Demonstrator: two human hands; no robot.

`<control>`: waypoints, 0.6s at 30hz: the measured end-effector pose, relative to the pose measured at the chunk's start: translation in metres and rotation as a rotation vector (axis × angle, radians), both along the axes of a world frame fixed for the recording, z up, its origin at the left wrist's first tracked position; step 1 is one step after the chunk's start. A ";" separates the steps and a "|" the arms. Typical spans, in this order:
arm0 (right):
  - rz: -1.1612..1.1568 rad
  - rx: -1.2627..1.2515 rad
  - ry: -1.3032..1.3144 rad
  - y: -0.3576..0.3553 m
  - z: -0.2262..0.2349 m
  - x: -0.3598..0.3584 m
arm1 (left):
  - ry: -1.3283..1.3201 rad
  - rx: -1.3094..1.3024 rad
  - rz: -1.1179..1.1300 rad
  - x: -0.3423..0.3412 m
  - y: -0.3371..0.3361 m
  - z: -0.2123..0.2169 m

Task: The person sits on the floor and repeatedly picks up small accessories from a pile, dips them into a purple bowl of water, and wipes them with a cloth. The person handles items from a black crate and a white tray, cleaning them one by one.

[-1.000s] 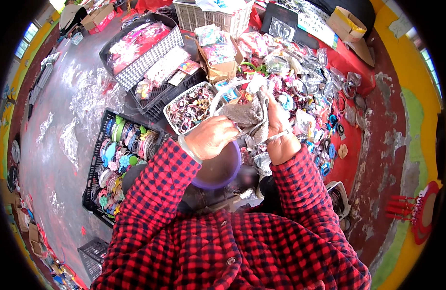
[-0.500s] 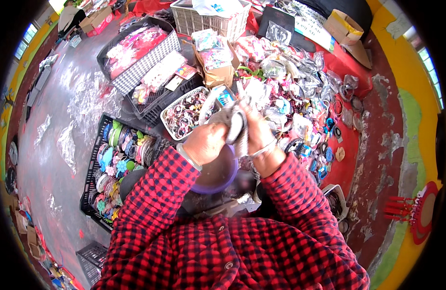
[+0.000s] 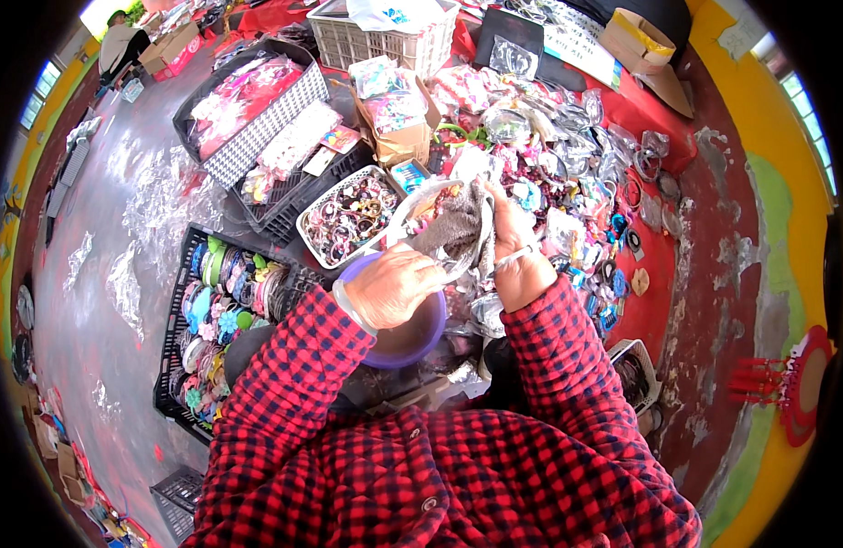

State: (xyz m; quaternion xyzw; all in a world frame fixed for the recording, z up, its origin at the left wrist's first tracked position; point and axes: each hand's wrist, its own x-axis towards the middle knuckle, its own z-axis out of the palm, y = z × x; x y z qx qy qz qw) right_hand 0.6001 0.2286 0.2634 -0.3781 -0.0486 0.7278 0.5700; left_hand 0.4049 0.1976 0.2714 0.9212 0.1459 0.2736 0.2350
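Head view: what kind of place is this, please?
Probably a workshop or stall for sorting hair accessories: a black crate of hairbands, a white basket of hair ties, and a heap of packets on red cloth.

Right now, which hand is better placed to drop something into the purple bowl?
Probably the left hand: it rests at the rim of the purple bowl. The right hand is higher and farther out, gripping the clear bag with grey fabric.
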 end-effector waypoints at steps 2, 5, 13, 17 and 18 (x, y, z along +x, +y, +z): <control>0.067 0.127 0.103 0.015 -0.037 0.028 | -0.019 0.033 -0.017 -0.001 0.000 -0.003; -0.251 0.172 0.038 0.027 -0.018 0.055 | -0.084 0.054 -0.028 -0.007 -0.002 -0.004; -0.098 0.297 -0.077 -0.003 0.023 -0.007 | -0.758 -1.154 0.482 -0.016 0.024 -0.004; 0.243 0.433 0.092 -0.015 0.025 -0.044 | -0.648 -1.044 0.405 -0.014 0.021 -0.017; 0.316 0.488 0.190 -0.013 0.015 -0.045 | -0.614 -0.836 0.371 -0.010 0.020 -0.018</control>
